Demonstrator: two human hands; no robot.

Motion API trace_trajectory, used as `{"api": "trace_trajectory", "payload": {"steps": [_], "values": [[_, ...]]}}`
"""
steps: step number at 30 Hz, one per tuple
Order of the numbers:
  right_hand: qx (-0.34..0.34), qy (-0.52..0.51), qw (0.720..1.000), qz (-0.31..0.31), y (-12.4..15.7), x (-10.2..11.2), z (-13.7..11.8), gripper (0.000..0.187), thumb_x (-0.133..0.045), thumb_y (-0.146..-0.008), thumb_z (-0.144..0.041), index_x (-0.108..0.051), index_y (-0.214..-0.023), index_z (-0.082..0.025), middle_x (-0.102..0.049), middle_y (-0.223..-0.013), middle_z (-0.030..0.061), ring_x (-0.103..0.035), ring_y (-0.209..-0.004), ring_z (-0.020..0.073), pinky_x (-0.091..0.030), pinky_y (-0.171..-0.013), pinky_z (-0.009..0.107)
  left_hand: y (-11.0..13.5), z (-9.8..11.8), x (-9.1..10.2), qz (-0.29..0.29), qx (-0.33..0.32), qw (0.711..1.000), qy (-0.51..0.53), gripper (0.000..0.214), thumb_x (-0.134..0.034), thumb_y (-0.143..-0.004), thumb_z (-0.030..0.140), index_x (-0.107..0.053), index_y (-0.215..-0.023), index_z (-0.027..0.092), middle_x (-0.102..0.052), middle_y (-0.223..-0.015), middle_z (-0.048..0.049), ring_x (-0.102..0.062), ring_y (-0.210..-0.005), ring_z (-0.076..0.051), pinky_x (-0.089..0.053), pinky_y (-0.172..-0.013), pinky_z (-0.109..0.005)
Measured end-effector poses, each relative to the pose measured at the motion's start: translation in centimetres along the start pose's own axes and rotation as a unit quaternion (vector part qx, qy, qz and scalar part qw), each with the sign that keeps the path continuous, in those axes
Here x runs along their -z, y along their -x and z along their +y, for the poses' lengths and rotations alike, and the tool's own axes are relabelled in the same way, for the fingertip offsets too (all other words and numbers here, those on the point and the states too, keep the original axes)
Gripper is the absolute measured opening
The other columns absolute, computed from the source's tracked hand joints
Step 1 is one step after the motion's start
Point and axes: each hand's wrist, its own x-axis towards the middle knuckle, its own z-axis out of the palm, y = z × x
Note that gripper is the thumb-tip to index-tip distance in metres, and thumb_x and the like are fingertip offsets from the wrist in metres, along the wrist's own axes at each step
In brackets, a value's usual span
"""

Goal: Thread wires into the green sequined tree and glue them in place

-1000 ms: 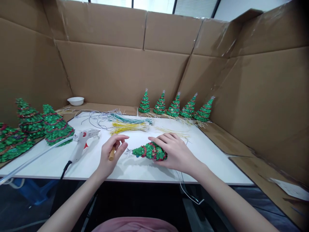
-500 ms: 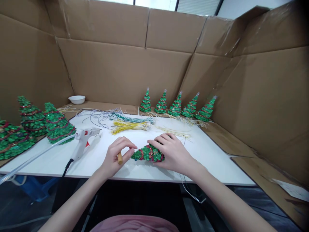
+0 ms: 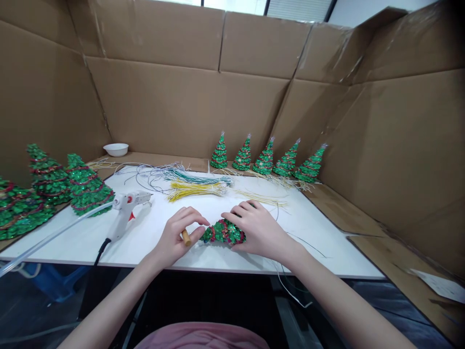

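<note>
Right hand (image 3: 260,231) around green tree (image 3: 223,232)

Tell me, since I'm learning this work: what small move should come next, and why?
Perhaps press gently with the left hand at the sideways tree's tip: that hand's fingers are there, while the right hand grips the wide end.

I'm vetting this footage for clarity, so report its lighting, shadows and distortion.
Head view: the window is washed out; head view: a soft shadow falls on the white table below the right hand; head view: the top right corner is dark, and the rightmost tree leans, probably from wide-lens distortion.
</note>
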Motion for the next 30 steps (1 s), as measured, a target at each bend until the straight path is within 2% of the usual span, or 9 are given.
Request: {"api": "trace_trajectory", "payload": {"steps": [8, 13, 16, 20, 23, 26, 30], "values": [[0.011, 0.0, 1.0, -0.014, -0.4, 0.2, 0.3, 0.058, -0.077, -0.065, -0.047, -0.061, -0.115, -0.022, -0.065, -0.105, 0.0092, -0.057, -0.097, 0.0299, -0.039, -0.088, 0.043, 0.0, 0.0, 0.0, -0.002, 0.011, 1.0, 0.0, 0.011, -0.054, -0.091, 0.021, -0.064, -0.092, 0.019, -0.063, -0.087, -0.0055, -0.057, -0.083, -0.019, -0.043, -0.077, -0.031], [0.033, -0.007, 0.999, -0.034, -1.1, 0.3, 0.9, 0.057, -0.075, -0.064, -0.052, -0.063, -0.112, -0.022, -0.066, -0.098, 0.0077, -0.059, -0.092, 0.0284, -0.04, -0.087, 0.042, 0.1, 0.2, 0.1, 0.018, 0.035, 0.999, 0.019, 0.019, -0.047, -0.095, 0.024, -0.064, -0.089, 0.017, -0.063, -0.087, -0.0059, -0.057, -0.084, -0.018, -0.043, -0.077, -0.03], [0.027, -0.009, 0.999, -0.041, -1.4, 0.3, 1.2, 0.061, -0.075, -0.063, -0.055, -0.063, -0.114, -0.022, -0.067, -0.098, 0.0081, -0.059, -0.091, 0.029, -0.041, -0.084, 0.041, 0.3, 0.2, 0.2, 0.078, 0.033, 0.996, 0.037, 0.029, -0.039, -0.098, 0.027, -0.064, -0.087, 0.016, -0.063, -0.086, -0.0067, -0.057, -0.085, -0.018, -0.044, -0.076, -0.03], [0.028, -0.014, 0.999, -0.042, -1.6, 0.2, 1.3, 0.063, -0.074, -0.064, -0.056, -0.063, -0.115, -0.02, -0.067, -0.1, 0.0094, -0.06, -0.093, 0.0298, -0.041, -0.084, 0.041, 0.7, -0.4, 0.0, 0.199, 0.021, 0.978, 0.063, 0.042, -0.033, -0.098, 0.038, -0.065, -0.082, 0.016, -0.062, -0.085, -0.008, -0.056, -0.087, -0.021, -0.044, -0.077, -0.034], [0.026, -0.016, 0.999, -0.039, -1.6, 0.2, 1.3, 0.063, -0.074, -0.064, -0.056, -0.063, -0.115, -0.019, -0.067, -0.1, 0.0098, -0.06, -0.092, 0.0297, -0.041, -0.084, 0.041, 1.2, -1.0, -0.1, 0.238, 0.036, 0.964, 0.109, 0.053, -0.028, -0.096, 0.049, -0.066, -0.078, 0.016, -0.06, -0.073, -0.0067, -0.053, -0.07, -0.019, -0.043, -0.065, -0.033], [0.024, -0.02, 0.999, -0.042, -1.7, 0.3, 1.4, 0.063, -0.074, -0.063, -0.055, -0.064, -0.114, -0.02, -0.068, -0.1, 0.0093, -0.061, -0.092, 0.0295, -0.041, -0.083, 0.04, 1.6, -1.1, -0.1, 0.176, 0.046, 0.971, 0.156, 0.056, -0.027, -0.096, 0.052, -0.066, -0.079, 0.016, -0.058, -0.065, -0.0046, -0.049, -0.058, -0.016, -0.04, -0.055, -0.029], [0.027, -0.031, 0.998, -0.05, -2.0, 0.4, 1.7, 0.064, -0.076, -0.06, -0.056, -0.065, -0.113, -0.021, -0.069, -0.097, 0.0082, -0.063, -0.091, 0.0289, -0.042, -0.081, 0.039, 1.6, -0.2, 0.3, 0.043, 0.038, 0.992, 0.109, 0.033, -0.043, -0.095, 0.038, -0.066, -0.087, 0.016, -0.061, -0.069, -0.0029, -0.055, -0.061, -0.014, -0.043, -0.059, -0.026]]}}
